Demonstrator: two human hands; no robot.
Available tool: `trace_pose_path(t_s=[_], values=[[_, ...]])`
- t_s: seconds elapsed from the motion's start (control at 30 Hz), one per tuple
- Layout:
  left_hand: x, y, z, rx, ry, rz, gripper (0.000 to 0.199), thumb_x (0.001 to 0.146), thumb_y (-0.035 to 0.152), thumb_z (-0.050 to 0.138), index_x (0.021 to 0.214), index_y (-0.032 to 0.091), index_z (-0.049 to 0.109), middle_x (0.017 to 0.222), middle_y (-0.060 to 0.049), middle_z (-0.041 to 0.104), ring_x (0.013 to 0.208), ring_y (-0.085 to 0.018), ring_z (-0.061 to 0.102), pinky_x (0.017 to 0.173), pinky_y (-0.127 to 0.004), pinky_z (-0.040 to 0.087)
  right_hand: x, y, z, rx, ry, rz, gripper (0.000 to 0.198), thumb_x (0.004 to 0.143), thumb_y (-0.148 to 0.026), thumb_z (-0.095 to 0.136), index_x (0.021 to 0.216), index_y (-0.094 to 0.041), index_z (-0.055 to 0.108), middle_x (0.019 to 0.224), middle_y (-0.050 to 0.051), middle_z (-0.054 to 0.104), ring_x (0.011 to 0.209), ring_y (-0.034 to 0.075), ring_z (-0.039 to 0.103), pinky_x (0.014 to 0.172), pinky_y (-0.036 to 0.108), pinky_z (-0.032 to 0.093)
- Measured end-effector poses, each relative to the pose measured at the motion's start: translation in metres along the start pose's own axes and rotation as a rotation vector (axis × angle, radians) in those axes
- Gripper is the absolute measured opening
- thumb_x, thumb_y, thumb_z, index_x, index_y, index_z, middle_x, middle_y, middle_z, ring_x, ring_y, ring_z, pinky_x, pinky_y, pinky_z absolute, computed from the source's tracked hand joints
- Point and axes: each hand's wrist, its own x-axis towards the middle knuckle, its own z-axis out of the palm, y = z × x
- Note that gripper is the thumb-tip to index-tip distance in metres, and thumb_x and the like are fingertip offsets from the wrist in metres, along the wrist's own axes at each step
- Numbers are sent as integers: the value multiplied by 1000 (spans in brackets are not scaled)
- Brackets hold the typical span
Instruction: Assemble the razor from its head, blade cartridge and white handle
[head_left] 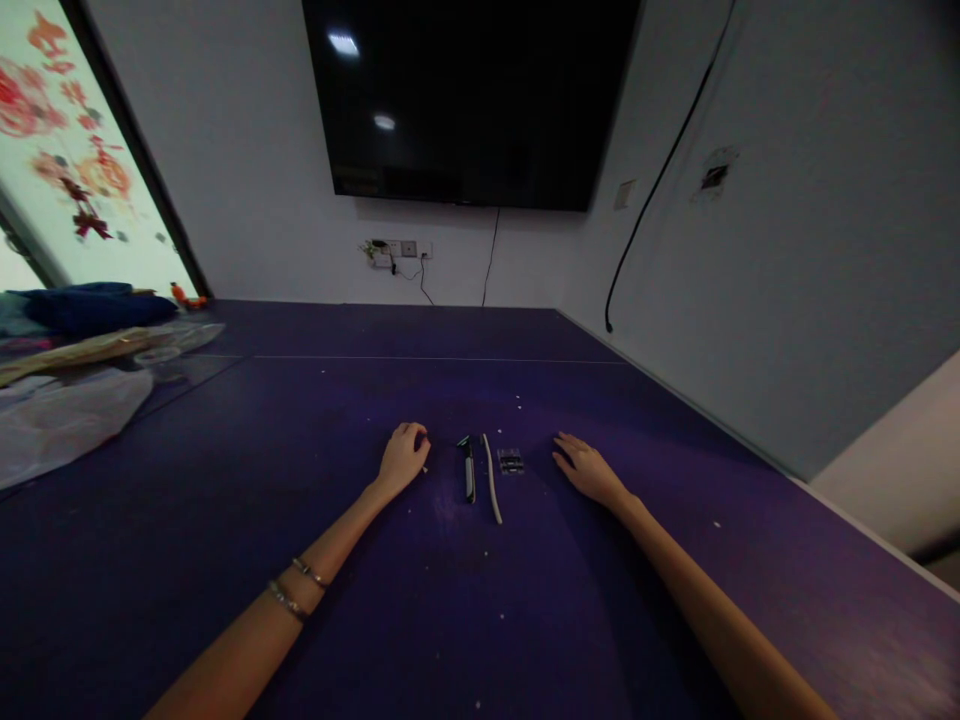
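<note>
My left hand rests on the purple surface with its fingers loosely curled in, and nothing shows in it. To its right lies a razor with a dark and grey handle, its head pointing away from me. Beside the razor is a thin, slightly bent whitish stick or tube. A small clear piece with a dark middle lies right of that; I cannot make out its kind. Further right, my right hand lies palm down with fingers stretched out, apart from these items and holding nothing.
Small white specks dot the purple surface. At the left sit clear plastic bags and dark blue cloth. A television hangs on the far wall above sockets. A black cable dangles along the right wall.
</note>
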Motion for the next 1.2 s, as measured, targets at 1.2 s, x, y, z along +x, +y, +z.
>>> trace_pose_path(t_s=[1.2], values=[[-4, -27, -4, 444, -186, -80, 56, 88, 46, 27, 133, 16, 43, 139, -19, 37, 129, -40, 27, 99, -57, 24, -4, 2, 7, -26, 45, 21, 45, 88, -33, 37, 123, -11, 55, 131, 14, 50, 124, 25, 43, 102, 41, 36]])
